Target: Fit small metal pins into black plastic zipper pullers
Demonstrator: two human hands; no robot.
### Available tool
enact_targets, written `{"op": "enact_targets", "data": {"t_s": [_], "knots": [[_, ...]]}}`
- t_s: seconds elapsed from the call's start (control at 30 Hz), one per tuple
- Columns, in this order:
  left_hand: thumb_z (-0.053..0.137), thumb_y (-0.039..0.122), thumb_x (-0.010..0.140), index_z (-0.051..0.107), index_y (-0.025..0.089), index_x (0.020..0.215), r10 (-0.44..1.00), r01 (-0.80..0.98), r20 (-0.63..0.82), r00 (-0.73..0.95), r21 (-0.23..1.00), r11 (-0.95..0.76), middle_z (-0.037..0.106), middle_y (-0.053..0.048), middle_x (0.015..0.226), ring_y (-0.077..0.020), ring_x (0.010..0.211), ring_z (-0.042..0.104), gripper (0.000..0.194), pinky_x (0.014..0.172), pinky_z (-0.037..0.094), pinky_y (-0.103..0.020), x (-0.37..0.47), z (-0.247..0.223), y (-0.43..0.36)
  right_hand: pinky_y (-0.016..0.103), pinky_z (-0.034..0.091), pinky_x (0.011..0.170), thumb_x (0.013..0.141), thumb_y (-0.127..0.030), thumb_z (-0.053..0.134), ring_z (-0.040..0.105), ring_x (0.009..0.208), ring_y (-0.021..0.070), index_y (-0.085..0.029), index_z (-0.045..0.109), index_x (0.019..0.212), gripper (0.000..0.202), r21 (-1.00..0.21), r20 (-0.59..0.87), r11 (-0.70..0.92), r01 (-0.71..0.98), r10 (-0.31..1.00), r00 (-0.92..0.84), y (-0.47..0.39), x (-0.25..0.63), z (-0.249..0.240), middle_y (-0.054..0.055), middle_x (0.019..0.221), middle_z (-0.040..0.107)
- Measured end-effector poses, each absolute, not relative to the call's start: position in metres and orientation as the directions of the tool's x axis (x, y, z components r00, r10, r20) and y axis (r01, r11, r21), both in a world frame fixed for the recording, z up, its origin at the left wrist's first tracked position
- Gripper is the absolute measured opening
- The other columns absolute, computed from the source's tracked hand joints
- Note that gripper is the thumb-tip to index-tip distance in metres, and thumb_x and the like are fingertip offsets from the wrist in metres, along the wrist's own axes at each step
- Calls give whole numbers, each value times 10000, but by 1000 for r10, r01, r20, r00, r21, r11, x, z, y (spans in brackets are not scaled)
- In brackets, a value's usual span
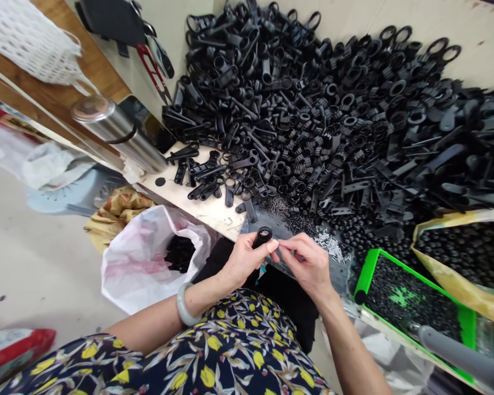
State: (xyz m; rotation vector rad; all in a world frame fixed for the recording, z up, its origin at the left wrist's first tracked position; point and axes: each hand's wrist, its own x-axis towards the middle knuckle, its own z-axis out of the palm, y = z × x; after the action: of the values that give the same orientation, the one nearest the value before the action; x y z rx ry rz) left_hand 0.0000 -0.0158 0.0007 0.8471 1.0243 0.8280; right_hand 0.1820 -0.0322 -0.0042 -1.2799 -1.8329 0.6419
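Observation:
My left hand (247, 257) is closed around a black plastic part with a ring-shaped end (263, 236), which sticks up above my thumb. Close beside it, my right hand (309, 263) pinches thumb and forefinger together at the part's right side. Whatever lies between those right fingertips is too small to make out. Both hands are over the near edge of the work table. Just past them lie small silver pins (331, 245) and a patch of tiny black pieces (298, 224). Several black ring-ended parts (229, 195) rest on the pale board beyond my left hand.
A large heap of black plastic parts (313, 120) covers the back of the table. To the right are a green tray (364, 274) of small black pieces and a yellow-edged bag (448, 269). At left stand a steel flask (135, 145) and a white bag (127, 263).

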Motion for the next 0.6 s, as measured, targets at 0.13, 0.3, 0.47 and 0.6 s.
{"op": "enact_targets", "data": {"t_s": [0.13,0.3,0.47,0.6], "knots": [[729,509,879,699,119,763,863,-133,-367,347,892,433,716,-58,698,-54,455,390,408,439,268,-209,-2,-6,-18,237,419,529,968,-216,662,528,588,95,-219,767,945,107,-812,235,326,484,942,-240,-26,190,0,2,772,647],[721,482,890,714,123,852,851,-155,-380,362,876,457,722,-55,751,-54,470,400,361,453,303,-201,-3,-8,-21,232,413,536,975,-188,629,531,607,93,-206,750,967,123,-762,264,368,532,928,-263,-26,190,-2,7,789,645],[758,418,852,722,115,1014,792,-241,-454,409,783,574,746,-74,797,-50,456,412,345,453,282,-206,0,-1,-18,231,430,526,951,-186,674,536,604,92,-207,754,952,83,-789,319,334,516,940,-119,-29,189,-8,9,802,662],[778,411,829,695,112,1065,680,-250,-528,510,665,704,726,-69,782,-37,465,417,390,470,232,-201,-2,8,-12,234,433,506,951,-209,686,511,562,82,-214,770,963,85,-823,288,276,497,956,-54,-30,192,-9,11,818,671]]}}
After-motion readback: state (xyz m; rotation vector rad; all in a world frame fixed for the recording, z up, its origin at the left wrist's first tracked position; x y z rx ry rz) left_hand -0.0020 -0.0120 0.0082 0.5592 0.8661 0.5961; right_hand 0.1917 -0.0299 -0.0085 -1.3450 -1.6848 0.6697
